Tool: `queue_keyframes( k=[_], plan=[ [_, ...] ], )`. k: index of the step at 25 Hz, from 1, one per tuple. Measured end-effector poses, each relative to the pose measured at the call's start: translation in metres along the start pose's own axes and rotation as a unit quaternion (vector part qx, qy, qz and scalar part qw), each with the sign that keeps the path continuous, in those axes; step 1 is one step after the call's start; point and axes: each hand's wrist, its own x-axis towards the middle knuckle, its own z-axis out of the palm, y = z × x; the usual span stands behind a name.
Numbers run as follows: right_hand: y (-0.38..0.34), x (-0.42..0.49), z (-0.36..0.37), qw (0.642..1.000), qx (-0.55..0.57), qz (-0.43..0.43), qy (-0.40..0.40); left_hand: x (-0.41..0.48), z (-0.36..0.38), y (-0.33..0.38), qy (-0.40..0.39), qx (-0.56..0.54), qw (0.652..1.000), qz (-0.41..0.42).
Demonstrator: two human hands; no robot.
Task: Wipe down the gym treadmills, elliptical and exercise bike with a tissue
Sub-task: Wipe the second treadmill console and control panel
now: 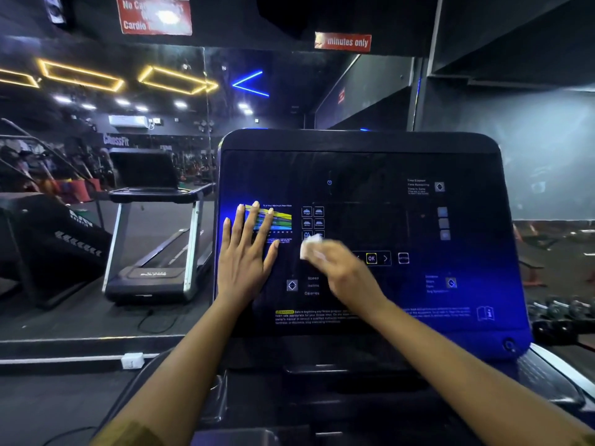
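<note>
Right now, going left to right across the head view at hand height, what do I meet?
treadmill → left hand, flat on the console → tissue → OK button → square button

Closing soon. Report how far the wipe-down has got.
Done: nothing visibly finished. In hand: the right hand holds the tissue against this console, mid-panel; the left hand lies flat beside it. Left: probably the rest of the panel and the treadmill at left.

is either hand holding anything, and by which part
The right hand grips a white tissue, part of which sticks out in front; blur hides the exact hold. The left hand holds nothing and rests flat on the console.
</note>
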Motion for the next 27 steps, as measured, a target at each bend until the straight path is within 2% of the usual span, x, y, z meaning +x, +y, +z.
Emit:
queue_keyframes(
  k=[3,5,9,13,15,17,19,23,27],
  plan=[
    [0.005,0.035,0.003,0.997,0.014,0.079,0.006,-0.014,-0.001,-0.002,-0.005,-0.010,1.000,0.012],
    [-0.008,0.027,0.014,0.999,0.008,0.038,-0.016,-0.034,-0.001,-0.003,-0.011,-0.004,1.000,0.025],
    [-0.039,-0.043,0.026,0.992,-0.009,-0.100,-0.075,-0.063,-0.003,-0.006,-0.028,0.029,0.998,0.051],
    [-0.042,-0.081,0.012,0.986,0.004,-0.135,-0.096,-0.065,-0.005,-0.005,-0.034,0.032,0.998,0.052],
    [-0.029,-0.070,0.006,0.995,0.013,-0.073,-0.064,-0.066,-0.006,-0.005,-0.039,0.031,0.997,0.051],
    [-0.016,-0.044,0.003,0.999,0.012,0.029,-0.020,-0.065,-0.007,-0.005,-0.043,0.030,0.997,0.050],
    [-0.020,-0.028,0.007,0.998,-0.001,0.068,-0.015,-0.065,-0.007,-0.005,-0.043,0.027,0.998,0.049],
    [-0.060,-0.071,0.022,0.996,0.011,-0.060,-0.065,-0.066,-0.006,-0.005,-0.036,0.022,0.998,0.051],
    [-0.075,-0.103,0.017,0.989,0.041,-0.074,-0.124,-0.066,-0.007,-0.004,-0.042,0.018,0.998,0.051]
  ],
)
